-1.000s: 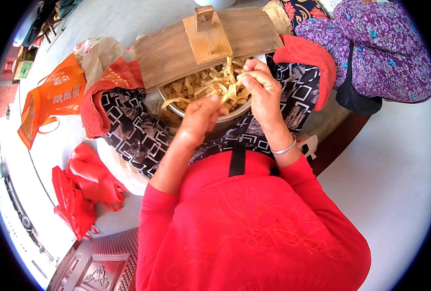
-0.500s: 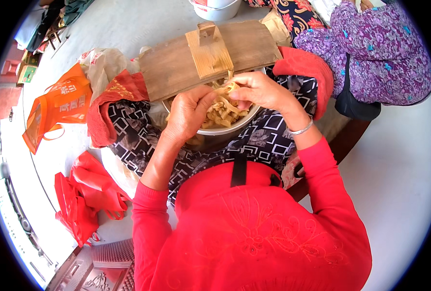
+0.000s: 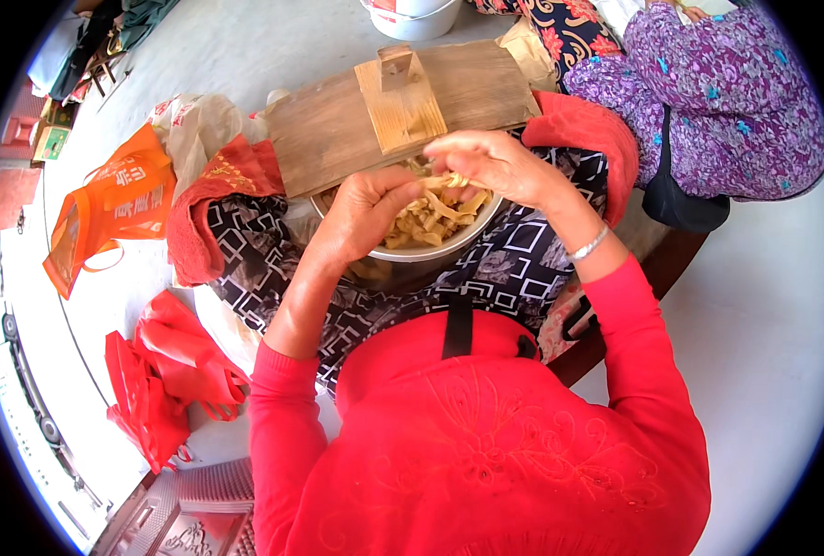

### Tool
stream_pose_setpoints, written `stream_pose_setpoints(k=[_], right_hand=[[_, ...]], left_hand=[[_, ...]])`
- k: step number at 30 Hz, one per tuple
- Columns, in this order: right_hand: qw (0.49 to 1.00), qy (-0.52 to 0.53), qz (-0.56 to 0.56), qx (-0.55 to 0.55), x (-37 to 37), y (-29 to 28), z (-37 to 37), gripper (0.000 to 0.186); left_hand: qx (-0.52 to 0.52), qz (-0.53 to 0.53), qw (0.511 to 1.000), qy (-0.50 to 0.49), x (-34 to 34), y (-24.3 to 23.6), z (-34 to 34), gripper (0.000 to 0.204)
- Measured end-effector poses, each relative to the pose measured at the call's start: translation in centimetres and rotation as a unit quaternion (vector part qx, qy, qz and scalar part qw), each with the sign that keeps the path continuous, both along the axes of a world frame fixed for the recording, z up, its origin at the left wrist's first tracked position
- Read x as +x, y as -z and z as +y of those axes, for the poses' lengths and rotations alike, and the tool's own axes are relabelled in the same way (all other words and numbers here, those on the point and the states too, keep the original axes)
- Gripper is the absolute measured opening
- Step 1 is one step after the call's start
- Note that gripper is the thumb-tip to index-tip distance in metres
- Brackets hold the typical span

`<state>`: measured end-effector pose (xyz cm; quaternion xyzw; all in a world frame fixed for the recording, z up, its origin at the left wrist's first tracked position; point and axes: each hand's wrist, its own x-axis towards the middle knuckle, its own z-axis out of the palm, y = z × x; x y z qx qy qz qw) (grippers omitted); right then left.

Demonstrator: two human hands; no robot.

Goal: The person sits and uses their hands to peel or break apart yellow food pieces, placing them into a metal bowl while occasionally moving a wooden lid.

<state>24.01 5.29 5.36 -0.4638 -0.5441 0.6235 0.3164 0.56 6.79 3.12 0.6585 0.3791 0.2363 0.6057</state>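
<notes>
Pale yellow food strips [image 3: 435,221] lie heaped in a round, light-rimmed basin [image 3: 444,248] between my knees. Over its near left rim my left hand [image 3: 367,211] is closed, thumb against the curled fingers, with strip ends at its tip. My right hand [image 3: 500,170] hovers above the heap's right side, fingers long and bent over. A thin strip [image 3: 453,182] shows between its thumb and fingers, running toward the left hand. Behind the basin, a wooden board [image 3: 314,125] with a lighter wooden block [image 3: 402,107] fixed across it reaches over my lap, overhanging the far rim.
Red towels [image 3: 586,130] drape my knees at both sides. On the left floor lie an orange bag [image 3: 120,199] and a red bag [image 3: 166,361]. A white bucket [image 3: 416,20] stands beyond the board. A person in purple floral clothing [image 3: 708,102] sits at the far right.
My right hand has shifted slightly right and up, its fingers stretching out from a tight pinch. My left hand stays nearly in place. The board and basin have not moved.
</notes>
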Motion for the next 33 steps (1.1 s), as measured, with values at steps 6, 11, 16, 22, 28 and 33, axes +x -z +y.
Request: stream_pose_setpoints(k=[6, 11, 16, 22, 28, 33], right_hand=[[0.999, 0.001, 0.01, -0.043, -0.1, 0.5, 1.2, 0.017], [0.993, 0.114, -0.003, 0.037, -1.5, 0.9, 2.3, 0.01], [0.964, 0.147, -0.122, 0.184, -1.7, 2.1, 3.9, 0.011], [0.903, 0.153, -0.299, 0.269, -2.4, 3.1, 4.7, 0.012], [0.855, 0.157, -0.34, 0.358, -0.9, 3.9, 3.3, 0.011], [0.825, 0.216, -0.267, 0.45, -4.5, 2.4, 0.2, 0.01]], left_hand=[[-0.041, -0.007, 0.999, -0.013, -0.5, 0.1, 1.7, 0.02], [-0.042, 0.001, 0.997, -0.058, 0.1, 1.1, 4.3, 0.018], [-0.032, -0.016, 0.996, -0.088, 0.2, 2.5, 7.0, 0.012], [0.058, 0.051, 0.988, -0.137, 1.3, 4.4, 8.7, 0.011], [0.172, 0.155, 0.956, -0.179, 0.7, 3.5, 6.9, 0.011], [0.011, -0.018, 0.984, -0.18, 2.1, 3.7, 1.4, 0.009]])
